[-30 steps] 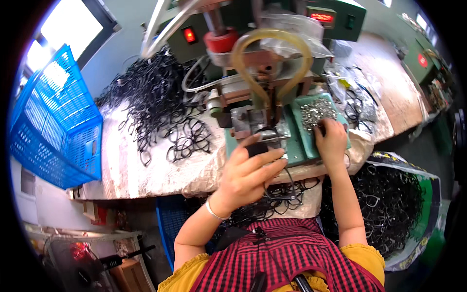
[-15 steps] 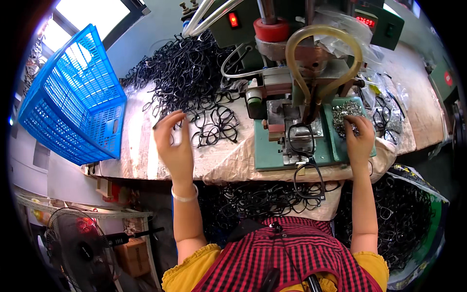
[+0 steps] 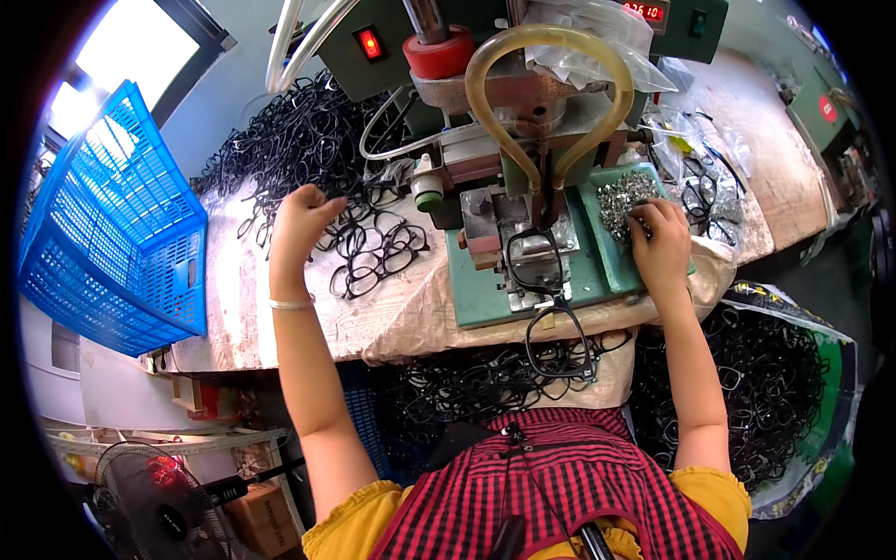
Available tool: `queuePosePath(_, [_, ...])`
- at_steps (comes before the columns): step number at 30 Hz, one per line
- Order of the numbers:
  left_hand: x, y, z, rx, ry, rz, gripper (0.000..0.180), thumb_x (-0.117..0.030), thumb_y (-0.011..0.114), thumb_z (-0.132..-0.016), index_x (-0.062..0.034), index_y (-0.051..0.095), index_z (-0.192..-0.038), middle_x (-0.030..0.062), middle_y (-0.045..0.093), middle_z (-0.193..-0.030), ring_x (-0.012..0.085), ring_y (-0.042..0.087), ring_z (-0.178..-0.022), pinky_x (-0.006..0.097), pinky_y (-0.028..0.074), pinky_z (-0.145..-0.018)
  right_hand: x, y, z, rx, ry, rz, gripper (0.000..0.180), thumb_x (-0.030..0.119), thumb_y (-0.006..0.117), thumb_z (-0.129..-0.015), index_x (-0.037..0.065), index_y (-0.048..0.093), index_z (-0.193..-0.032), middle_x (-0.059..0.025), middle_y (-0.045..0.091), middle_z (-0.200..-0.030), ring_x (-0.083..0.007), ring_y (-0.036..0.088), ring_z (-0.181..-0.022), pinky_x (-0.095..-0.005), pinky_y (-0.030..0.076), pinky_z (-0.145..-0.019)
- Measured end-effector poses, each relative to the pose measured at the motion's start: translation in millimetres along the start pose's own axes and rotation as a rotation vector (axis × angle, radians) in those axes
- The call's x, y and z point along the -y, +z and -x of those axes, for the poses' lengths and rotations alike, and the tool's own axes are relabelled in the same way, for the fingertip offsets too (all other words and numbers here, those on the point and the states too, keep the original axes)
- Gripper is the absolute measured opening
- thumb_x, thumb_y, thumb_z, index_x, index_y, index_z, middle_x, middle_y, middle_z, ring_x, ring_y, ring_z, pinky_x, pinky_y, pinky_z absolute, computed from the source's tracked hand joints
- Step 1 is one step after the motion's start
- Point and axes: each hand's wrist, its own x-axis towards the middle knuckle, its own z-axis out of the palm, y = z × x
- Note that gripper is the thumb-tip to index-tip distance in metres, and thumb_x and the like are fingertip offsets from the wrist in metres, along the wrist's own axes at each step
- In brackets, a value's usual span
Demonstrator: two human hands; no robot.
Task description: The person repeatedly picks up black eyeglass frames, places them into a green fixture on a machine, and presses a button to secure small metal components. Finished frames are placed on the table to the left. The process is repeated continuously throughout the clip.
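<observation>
My left hand (image 3: 301, 229) hovers over the bench by a heap of black spectacle frames (image 3: 308, 140). Its fingers are curled, the thumb points right, and whatever they may hold is hidden. My right hand (image 3: 665, 247) reaches to the green tray (image 3: 616, 271) of tiny metal parts (image 3: 623, 201), fingertips pinched at the parts' edge; anything in the pinch is too small to make out. Between the hands, a black spectacle frame (image 3: 591, 359) hangs from the fixture of a green press (image 3: 597, 291), one rim beneath the press head, the other past the base's front edge.
A blue plastic crate (image 3: 173, 271) stands tilted at the left. Loose frames (image 3: 378, 250) lie left of the press. More frames fill a sack (image 3: 747, 401) at lower right. Clear bags (image 3: 723, 149) lie beyond the tray. A fan (image 3: 163, 509) stands lower left.
The view has shifted, and the counter display has changed. My left hand has gone from spread fingers to curled ones. My right hand stays at the parts tray; the frame still hangs in the press.
</observation>
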Motion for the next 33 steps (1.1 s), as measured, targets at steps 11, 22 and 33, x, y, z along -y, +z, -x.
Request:
queuePosePath(11, [-25.5, 60.9, 73.0, -0.347, 0.102, 1.002, 0.035, -0.025, 0.049, -0.107, 0.0051, 0.061, -0.094, 0.0201, 0.072, -0.095, 0.0234, 0.07, -0.085, 0.035, 0.059, -0.078, -7.9, 4.9, 4.5, -0.17, 0.764, -1.032, 0.019, 0.009, 0.073, -0.089, 0.0, 0.072, -0.105, -0.0036, 0.072, -0.095, -0.0094, 0.064, -0.085, -0.0224, 0.049, -0.078])
queuePosePath(22, [-128.4, 45.5, 149.2, -0.481, 0.621, 0.849, 0.04, -0.03, 0.03, -0.111, 0.0017, 0.048, -0.096, 0.0217, 0.066, -0.084, 0.0253, 0.065, -0.062, 0.032, 0.057, -0.057, 84.1, -7.2, -25.5, 0.009, 0.43, -1.094, 0.013, 0.005, 0.071, -0.089, 0.0, 0.071, -0.1, -0.0028, 0.072, -0.09, -0.0095, 0.065, -0.085, -0.0235, 0.05, -0.075])
queuePosePath(33, [-189.5, 9.5, 119.9, -0.601, 0.673, 0.704, 0.039, -0.025, 0.04, -0.109, 0.0014, 0.049, -0.082, 0.0216, 0.068, -0.08, 0.0224, 0.066, -0.059, 0.028, 0.055, -0.055, 136.8, -0.6, -17.4, 0.024, 0.293, -1.256, 0.055, 0.0, 0.071, -0.087, -0.001, 0.047, -0.136, -0.0149, 0.071, -0.108, -0.0161, 0.067, -0.103, -0.0281, 0.05, -0.092])
